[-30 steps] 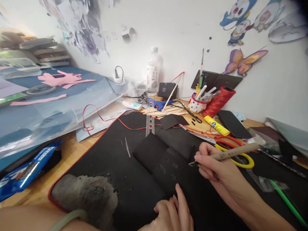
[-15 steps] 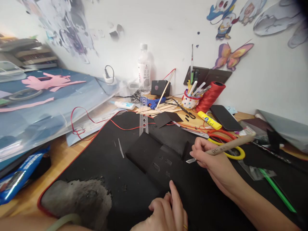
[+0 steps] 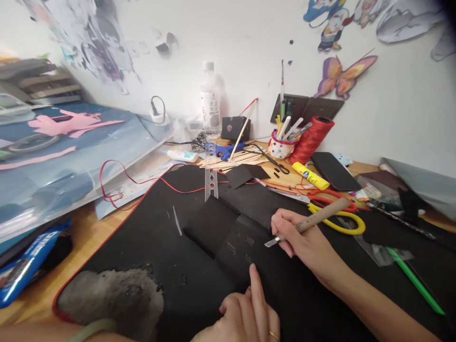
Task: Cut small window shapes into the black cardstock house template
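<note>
In my right hand (image 3: 294, 237) is a craft knife (image 3: 313, 218) with a tan handle, gripped like a pen. Its blade points left, just right of the cut-outs in a folded black card (image 3: 237, 280). The card lies on the black mat (image 3: 124, 237), and several small cut shapes show in its near panel. My left hand (image 3: 245, 313) holds nothing; its index finger is stretched out, the tip on or just over the card below the cut-outs, and the other fingers are curled. Whether the blade touches the card I cannot tell.
Yellow-and-red-handled scissors (image 3: 342, 223) lie right of my right hand, with a green stick (image 3: 416, 280) further right. A clear ruler (image 3: 211, 183), a glue stick (image 3: 309, 175), a red thread spool (image 3: 313, 140) and a pen cup (image 3: 281, 146) are behind. A blue packet (image 3: 33, 266) lies left.
My right hand has moved left with the craft knife, bringing the blade closer to the card's cut-outs. The left hand has stayed nearly in place, and the view has shifted slightly.
</note>
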Motion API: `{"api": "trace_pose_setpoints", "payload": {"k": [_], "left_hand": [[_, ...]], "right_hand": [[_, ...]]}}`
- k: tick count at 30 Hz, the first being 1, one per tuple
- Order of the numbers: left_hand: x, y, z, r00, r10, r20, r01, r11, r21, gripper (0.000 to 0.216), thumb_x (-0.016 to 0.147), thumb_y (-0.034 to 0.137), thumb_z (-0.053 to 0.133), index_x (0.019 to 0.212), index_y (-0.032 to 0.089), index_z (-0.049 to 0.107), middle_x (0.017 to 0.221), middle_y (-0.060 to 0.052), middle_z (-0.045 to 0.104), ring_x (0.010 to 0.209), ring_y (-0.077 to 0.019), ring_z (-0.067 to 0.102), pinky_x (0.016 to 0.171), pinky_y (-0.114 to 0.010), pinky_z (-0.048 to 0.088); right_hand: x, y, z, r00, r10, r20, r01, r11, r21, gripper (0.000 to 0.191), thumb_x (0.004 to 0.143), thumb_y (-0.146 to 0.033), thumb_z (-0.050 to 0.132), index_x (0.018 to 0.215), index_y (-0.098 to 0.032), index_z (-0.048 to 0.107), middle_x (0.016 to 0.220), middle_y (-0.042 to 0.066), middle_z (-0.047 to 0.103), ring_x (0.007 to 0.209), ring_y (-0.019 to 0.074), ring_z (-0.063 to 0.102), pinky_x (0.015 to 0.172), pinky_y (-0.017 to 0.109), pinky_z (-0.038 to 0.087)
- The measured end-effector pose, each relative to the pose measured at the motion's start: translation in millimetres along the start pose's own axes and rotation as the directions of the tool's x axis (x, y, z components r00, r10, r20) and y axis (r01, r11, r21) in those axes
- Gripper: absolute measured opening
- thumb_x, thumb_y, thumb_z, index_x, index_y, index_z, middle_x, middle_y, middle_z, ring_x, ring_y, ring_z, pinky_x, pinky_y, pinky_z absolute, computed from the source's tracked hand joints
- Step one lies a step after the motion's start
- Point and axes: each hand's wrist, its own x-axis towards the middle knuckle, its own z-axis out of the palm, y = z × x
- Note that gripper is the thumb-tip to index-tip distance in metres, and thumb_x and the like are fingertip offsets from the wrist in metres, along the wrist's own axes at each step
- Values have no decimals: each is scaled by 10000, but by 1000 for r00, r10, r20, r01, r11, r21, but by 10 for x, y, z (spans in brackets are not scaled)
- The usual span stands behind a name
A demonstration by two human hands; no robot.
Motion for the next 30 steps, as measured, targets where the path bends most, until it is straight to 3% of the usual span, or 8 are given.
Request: {"api": "trace_pose_setpoints", "payload": {"k": [5,12,18,30], "left_hand": [[41,-56,-28,997,-66,-41,65,997,-37,125,822,169,459,710,130,497,847,-116,675,358,-67,436,337,-215,261],[31,-52,-67,997,-61,-48,58,996,-60,191,832,97,354,712,128,501,843,-123,673,361,-82,468,342,-200,304],[33,3,-27,998,-63,-24,60,993,-106,200,782,46,317,736,104,503,946,-212,627,338,-100,445,317,-208,285],[49,-6,25,997,-40,-66,31,990,-138,193,803,89,319,741,81,502,994,-290,578,349,-92,437,323,-200,266]], "right_hand": [[35,-112,-15,995,93,41,-87,989,-117,240,728,-263,566,611,-188,371,447,-88,355,426,51,316,431,188,256],[82,-129,20,995,-62,72,78,964,-255,219,672,-120,526,584,-185,337,507,-80,318,481,60,269,443,197,225],[126,7,40,983,-170,67,182,935,-305,238,701,-120,490,573,-187,301,546,-67,329,515,69,295,471,204,255],[80,-26,141,982,-186,-32,158,902,-402,255,701,-181,496,536,-191,301,481,-71,291,458,67,272,429,209,235]]}}
